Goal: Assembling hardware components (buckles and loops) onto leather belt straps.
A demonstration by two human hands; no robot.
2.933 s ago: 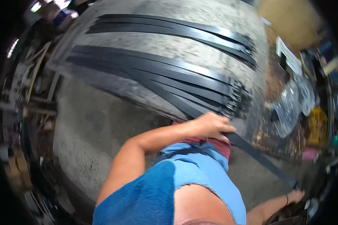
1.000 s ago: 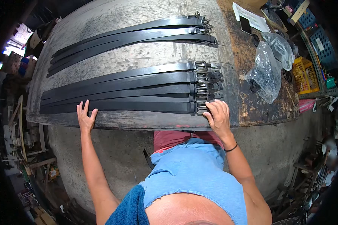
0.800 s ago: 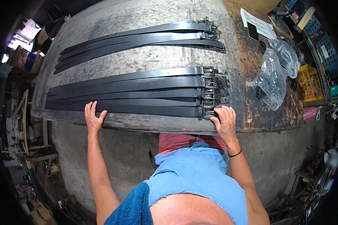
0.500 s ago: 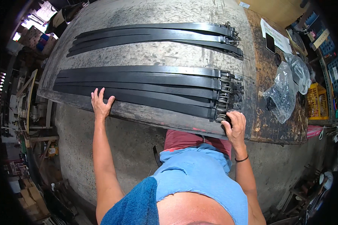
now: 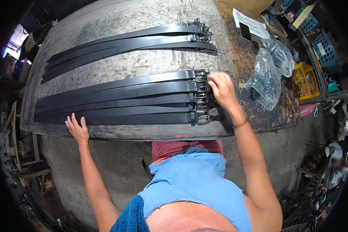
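Note:
Several black belts (image 5: 116, 105) lie side by side on the worktable, their metal buckles (image 5: 202, 96) lined up at the right end. My left hand (image 5: 78, 130) rests with fingers spread against the left part of the nearest belt, at the table's front edge. Beside the buckle of the farthest belt in this row is my right hand (image 5: 223, 89). Its fingers are bent and slightly blurred, the thumb is apart from them, and I see nothing held. Farther back lies a second group of black belts (image 5: 123, 42), buckles also to the right.
The worn worktable (image 5: 143, 63) has a brown strip on its right side. There lie a phone (image 5: 244, 31), a paper sheet (image 5: 251, 22) and clear plastic bags (image 5: 267, 77). A yellow crate (image 5: 306, 81) stands beyond the right edge, near shelving.
My right hand has moved away from me along the buckles, from the nearest belt to the farthest one. My left hand has slid left along the front edge. The whole view has shifted.

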